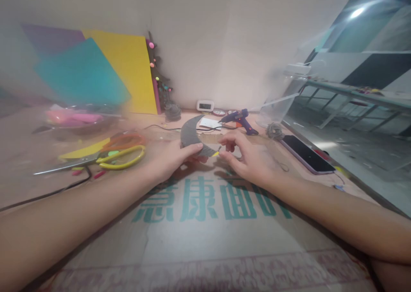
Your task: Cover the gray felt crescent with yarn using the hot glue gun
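A crescent-shaped piece (192,133) with a grey, ribbed-looking surface is held up over the tabletop. My left hand (183,153) grips its lower left side, thumb on the front and fingers behind. At its lower right end shows a small yellow bit (215,153). My right hand (237,153) is at that tip, with thumb and forefinger curled in a pinch around something small and dark that I cannot make out. Behind the hands, a blue hot glue gun (244,123) lies near a white card (210,123).
Yellow-handled scissors (141,157) and orange-handled scissors (128,141) lie left. A phone (306,155) and a grey coil of cord (274,131) lie right, near a clear plastic container (279,99). A small digital clock (204,106) stands at the back. Coloured sheets (128,69) lean on the backboard.
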